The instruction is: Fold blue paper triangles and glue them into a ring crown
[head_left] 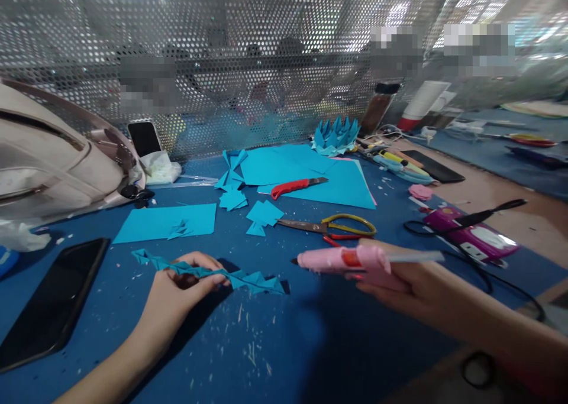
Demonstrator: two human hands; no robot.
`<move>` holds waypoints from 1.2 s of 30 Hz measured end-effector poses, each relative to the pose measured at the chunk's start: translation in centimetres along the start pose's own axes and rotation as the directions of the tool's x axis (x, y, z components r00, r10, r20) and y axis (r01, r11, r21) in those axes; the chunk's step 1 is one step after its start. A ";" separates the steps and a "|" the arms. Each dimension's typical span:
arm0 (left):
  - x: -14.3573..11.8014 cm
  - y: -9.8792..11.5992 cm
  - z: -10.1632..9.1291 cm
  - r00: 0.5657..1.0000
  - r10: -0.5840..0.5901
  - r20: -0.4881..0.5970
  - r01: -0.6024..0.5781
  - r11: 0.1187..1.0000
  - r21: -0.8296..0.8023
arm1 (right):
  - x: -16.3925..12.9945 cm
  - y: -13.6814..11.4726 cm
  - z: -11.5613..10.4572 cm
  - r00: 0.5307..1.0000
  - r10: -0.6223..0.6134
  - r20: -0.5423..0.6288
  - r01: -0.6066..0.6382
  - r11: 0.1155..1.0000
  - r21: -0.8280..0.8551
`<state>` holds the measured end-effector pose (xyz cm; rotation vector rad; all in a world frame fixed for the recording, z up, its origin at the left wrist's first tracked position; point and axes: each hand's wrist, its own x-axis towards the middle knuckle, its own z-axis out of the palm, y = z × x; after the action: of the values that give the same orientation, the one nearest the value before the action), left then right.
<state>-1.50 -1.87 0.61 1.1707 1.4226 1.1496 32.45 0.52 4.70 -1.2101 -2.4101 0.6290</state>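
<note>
The folded paper strip (208, 271), a chain of teal triangular units, lies across the lower middle of the frame, pinched near its centre by the left hand (180, 291), whose fingers curl closed around it while both ends stick out free just above the table (284, 345). To its right, the right hand (399, 283) is wrapped shut around a pink glue gun (346, 259), the nozzle pointing left toward the strip's near end but apart from it. Its black cord (483, 274) loops off toward the right edge. Behind, in the middle of the frame, lie scissors (337, 226), a red utility knife (295, 186) and teal paper sheets (310, 173); a dark phone (53, 303) rests at lower left. The risk, as I judge it, is hot glue reaching the fingertips holding the strip, since they sit close to the joint; a drip could also land on the table, and the loose units could slip apart if the grip eases.
</note>
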 end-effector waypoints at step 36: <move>0.1 -0.2 0.2 0.999 0.050 -0.017 -0.052 0.993 -0.104 | 1.4 -1.4 1.8 0.996 -0.005 -0.094 0.022 0.984 0.176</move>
<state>-1.31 -1.81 0.37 1.1327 1.3335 1.2553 29.84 0.47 4.19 -1.1235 -2.2315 0.7475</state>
